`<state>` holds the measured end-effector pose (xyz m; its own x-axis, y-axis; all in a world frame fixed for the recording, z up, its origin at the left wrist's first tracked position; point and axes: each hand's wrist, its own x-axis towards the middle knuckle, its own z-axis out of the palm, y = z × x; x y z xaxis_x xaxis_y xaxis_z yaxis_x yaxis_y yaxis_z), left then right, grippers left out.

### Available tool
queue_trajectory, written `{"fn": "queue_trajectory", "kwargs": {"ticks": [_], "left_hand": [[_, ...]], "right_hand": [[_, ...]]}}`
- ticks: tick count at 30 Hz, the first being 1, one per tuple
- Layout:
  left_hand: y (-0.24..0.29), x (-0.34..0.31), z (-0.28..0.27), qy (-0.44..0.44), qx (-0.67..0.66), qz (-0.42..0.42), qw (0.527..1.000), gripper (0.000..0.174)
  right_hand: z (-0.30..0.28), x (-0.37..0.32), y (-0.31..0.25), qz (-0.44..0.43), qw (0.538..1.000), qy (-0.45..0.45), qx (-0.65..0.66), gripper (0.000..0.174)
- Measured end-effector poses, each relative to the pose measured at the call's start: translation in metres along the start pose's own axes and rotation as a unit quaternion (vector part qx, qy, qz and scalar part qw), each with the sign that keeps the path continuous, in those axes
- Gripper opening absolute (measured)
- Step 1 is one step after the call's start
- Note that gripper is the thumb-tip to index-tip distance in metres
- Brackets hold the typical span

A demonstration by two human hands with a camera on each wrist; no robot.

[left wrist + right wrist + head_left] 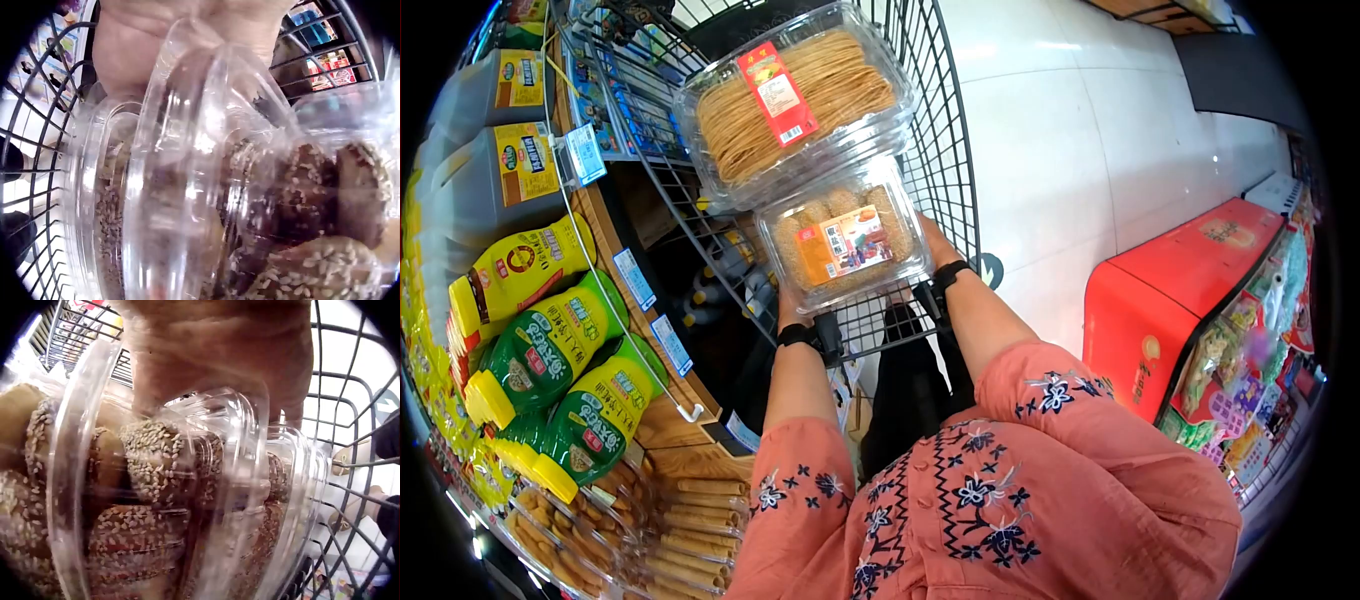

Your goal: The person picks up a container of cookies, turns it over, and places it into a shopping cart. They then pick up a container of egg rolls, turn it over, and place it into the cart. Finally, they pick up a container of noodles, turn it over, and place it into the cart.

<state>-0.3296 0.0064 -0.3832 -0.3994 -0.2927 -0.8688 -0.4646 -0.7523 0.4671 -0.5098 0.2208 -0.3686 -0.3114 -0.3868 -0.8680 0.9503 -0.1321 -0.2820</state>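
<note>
A stack of clear plastic boxes of sesame-coated pastries (845, 235) is held between both hands over the shopping cart, the top one bearing an orange and white label. My left hand (131, 44) grips the stack's left side, its fingers partly hidden behind the plastic. On the opposite side my right hand (219, 350) grips the boxes, with fingers reaching down past the rims. Sesame seeds show through the walls in both wrist views. Just beyond, a larger clear box of thin brown sticks (820, 90) with a red label lies in the cart.
The black wire cart (955, 130) surrounds the boxes. Shelves at left hold green bottles (540, 350) with yellow caps, large jugs (475, 165) and packaged rolls (700, 530). A red display case (1170, 290) stands at right on the pale floor (1040, 180).
</note>
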Motion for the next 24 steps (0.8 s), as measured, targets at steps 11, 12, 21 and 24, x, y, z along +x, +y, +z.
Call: {"fn": "queue_trajectory", "kwargs": {"ticks": [11, 12, 21, 24], "left_hand": [[0.038, -0.034, 0.025, 0.009, 0.036, 0.071, 0.997, 0.069], [0.049, -0.042, 0.035, 0.037, -0.066, 0.003, 0.997, 0.072], [0.108, -0.069, 0.052, 0.048, 0.092, 0.184, 0.978, 0.076], [0.121, -0.068, 0.069, 0.056, 0.185, 0.245, 0.950, 0.076]], "right_hand": [[-0.046, 0.039, 0.031, -0.050, 0.982, 0.077, -0.165, 0.079], [-0.044, 0.037, 0.031, -0.047, 0.988, 0.076, -0.129, 0.077], [-0.049, 0.028, 0.041, -0.049, 0.989, 0.130, 0.042, 0.065], [-0.021, -0.023, 0.022, -0.061, 0.963, 0.170, -0.198, 0.047]]}}
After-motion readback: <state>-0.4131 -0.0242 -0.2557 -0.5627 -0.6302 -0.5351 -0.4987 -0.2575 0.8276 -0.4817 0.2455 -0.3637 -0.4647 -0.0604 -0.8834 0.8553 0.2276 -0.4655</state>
